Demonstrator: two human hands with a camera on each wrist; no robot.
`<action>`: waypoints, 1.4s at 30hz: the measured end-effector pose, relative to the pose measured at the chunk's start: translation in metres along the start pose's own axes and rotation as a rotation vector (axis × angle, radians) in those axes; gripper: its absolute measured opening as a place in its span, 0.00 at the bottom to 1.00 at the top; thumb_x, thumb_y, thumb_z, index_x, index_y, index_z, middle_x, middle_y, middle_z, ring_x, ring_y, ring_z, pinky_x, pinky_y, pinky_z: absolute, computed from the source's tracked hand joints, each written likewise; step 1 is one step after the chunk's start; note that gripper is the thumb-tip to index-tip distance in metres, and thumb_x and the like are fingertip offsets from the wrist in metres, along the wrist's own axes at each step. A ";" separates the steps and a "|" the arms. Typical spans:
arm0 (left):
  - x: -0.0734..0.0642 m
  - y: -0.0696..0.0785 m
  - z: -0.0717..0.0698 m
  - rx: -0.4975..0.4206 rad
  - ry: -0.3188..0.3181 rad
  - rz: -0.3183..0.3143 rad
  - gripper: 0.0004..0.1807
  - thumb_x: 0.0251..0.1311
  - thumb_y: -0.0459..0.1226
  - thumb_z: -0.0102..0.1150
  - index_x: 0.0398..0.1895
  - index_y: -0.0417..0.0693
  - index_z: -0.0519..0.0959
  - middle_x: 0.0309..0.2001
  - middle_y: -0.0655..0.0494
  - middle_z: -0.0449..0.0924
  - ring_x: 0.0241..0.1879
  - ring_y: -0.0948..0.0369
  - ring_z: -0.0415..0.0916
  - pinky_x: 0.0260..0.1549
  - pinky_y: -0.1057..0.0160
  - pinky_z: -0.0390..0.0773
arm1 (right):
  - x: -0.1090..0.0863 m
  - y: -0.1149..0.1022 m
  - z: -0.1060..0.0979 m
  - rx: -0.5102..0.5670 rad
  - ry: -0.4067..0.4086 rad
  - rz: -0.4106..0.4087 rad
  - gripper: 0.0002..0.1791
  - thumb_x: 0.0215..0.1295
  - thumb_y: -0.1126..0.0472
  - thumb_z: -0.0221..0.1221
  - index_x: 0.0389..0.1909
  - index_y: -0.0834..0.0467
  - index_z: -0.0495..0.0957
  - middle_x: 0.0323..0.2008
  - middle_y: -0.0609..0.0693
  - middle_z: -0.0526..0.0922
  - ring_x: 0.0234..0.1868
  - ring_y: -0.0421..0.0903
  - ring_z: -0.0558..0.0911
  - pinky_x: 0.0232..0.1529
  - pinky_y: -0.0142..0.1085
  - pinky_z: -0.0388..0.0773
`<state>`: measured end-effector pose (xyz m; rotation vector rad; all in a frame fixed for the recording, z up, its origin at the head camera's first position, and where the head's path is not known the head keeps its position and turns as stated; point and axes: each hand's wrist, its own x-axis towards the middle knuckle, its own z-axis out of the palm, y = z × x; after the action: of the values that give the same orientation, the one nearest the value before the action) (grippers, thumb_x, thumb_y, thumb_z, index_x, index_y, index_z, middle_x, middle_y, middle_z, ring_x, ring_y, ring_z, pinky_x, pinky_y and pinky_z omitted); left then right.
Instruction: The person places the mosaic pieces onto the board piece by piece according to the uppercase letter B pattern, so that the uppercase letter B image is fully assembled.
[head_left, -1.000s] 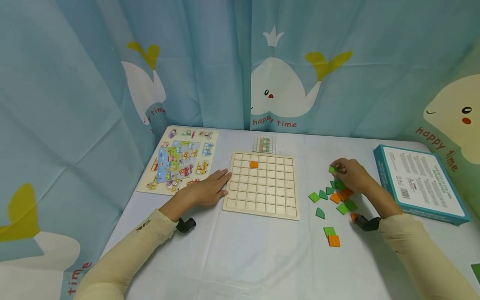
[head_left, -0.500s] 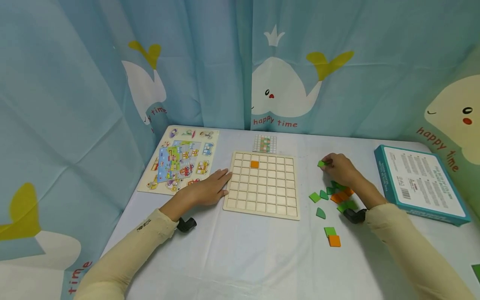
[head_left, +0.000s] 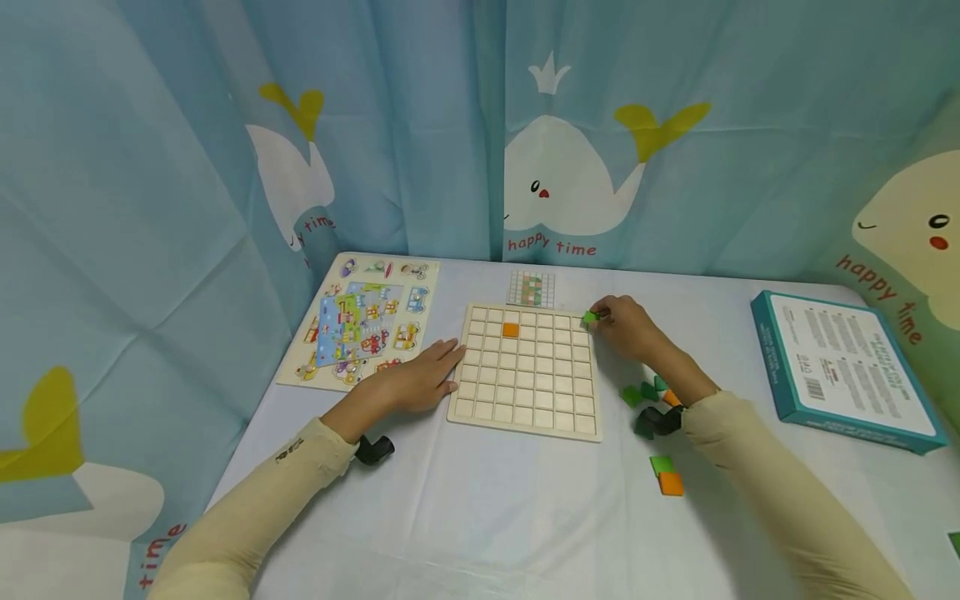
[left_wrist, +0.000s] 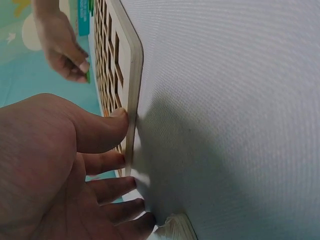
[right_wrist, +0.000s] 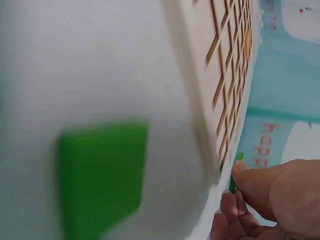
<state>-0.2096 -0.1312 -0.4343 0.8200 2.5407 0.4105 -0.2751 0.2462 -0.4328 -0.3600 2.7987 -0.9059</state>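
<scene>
My right hand [head_left: 628, 329] pinches a light green square tile [head_left: 590, 317] between thumb and fingertips, at the far right corner of the wooden grid board [head_left: 525, 392]. The right wrist view shows the held tile [right_wrist: 240, 156] edge-on, near the board's corner. A single orange tile [head_left: 511, 330] sits in a cell of the second row from the back. My left hand [head_left: 422, 379] lies at the board's left edge with its fingers extended. In the left wrist view its thumb [left_wrist: 107, 131] touches the board's rim.
Green and orange tiles lie right of the board, partly hidden by my right arm; a green tile [head_left: 662, 466] and an orange tile [head_left: 671, 483] overlap nearer. A pattern card [head_left: 532, 289] lies behind the board, a picture puzzle [head_left: 417, 300] left, a teal box [head_left: 847, 367] right.
My right hand has carried the green tile leftward from the loose tiles to the board's far right corner. The left hand has stayed at the board's left edge.
</scene>
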 end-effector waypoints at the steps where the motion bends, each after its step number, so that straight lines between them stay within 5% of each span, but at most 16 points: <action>1: 0.000 0.000 0.000 -0.001 -0.002 -0.001 0.36 0.84 0.41 0.44 0.86 0.37 0.46 0.85 0.37 0.41 0.85 0.42 0.39 0.82 0.46 0.49 | 0.001 -0.003 0.003 0.012 -0.010 -0.009 0.19 0.81 0.68 0.52 0.64 0.77 0.70 0.62 0.76 0.69 0.62 0.71 0.75 0.63 0.61 0.76; 11: 0.000 0.000 0.001 -0.014 0.002 -0.004 0.36 0.84 0.41 0.44 0.86 0.37 0.46 0.85 0.38 0.41 0.85 0.42 0.39 0.82 0.46 0.49 | 0.010 -0.034 0.029 0.072 -0.050 -0.126 0.18 0.80 0.68 0.56 0.63 0.75 0.72 0.59 0.73 0.71 0.59 0.68 0.77 0.59 0.57 0.80; 24: 0.001 -0.003 0.001 -0.020 0.011 -0.002 0.36 0.84 0.41 0.45 0.86 0.37 0.47 0.86 0.38 0.41 0.85 0.42 0.39 0.82 0.45 0.49 | 0.022 -0.055 0.055 0.046 -0.055 -0.156 0.07 0.77 0.69 0.60 0.50 0.68 0.79 0.51 0.64 0.74 0.52 0.60 0.79 0.55 0.51 0.82; 35: 0.002 -0.003 0.001 -0.011 0.007 0.000 0.36 0.84 0.41 0.44 0.86 0.38 0.46 0.86 0.38 0.41 0.85 0.42 0.39 0.82 0.46 0.48 | 0.017 -0.060 0.060 -0.022 -0.007 -0.267 0.09 0.74 0.72 0.61 0.51 0.70 0.81 0.50 0.65 0.79 0.51 0.61 0.81 0.55 0.50 0.82; 42: 0.001 -0.003 0.001 -0.009 0.001 0.005 0.36 0.84 0.41 0.44 0.86 0.38 0.46 0.86 0.38 0.41 0.85 0.42 0.39 0.82 0.46 0.48 | 0.009 -0.056 0.047 -0.060 -0.024 -0.264 0.12 0.75 0.70 0.61 0.56 0.69 0.81 0.55 0.67 0.77 0.55 0.63 0.79 0.59 0.54 0.80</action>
<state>-0.2112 -0.1333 -0.4364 0.8235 2.5363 0.4231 -0.2631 0.1737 -0.4379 -0.7581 2.8050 -0.8605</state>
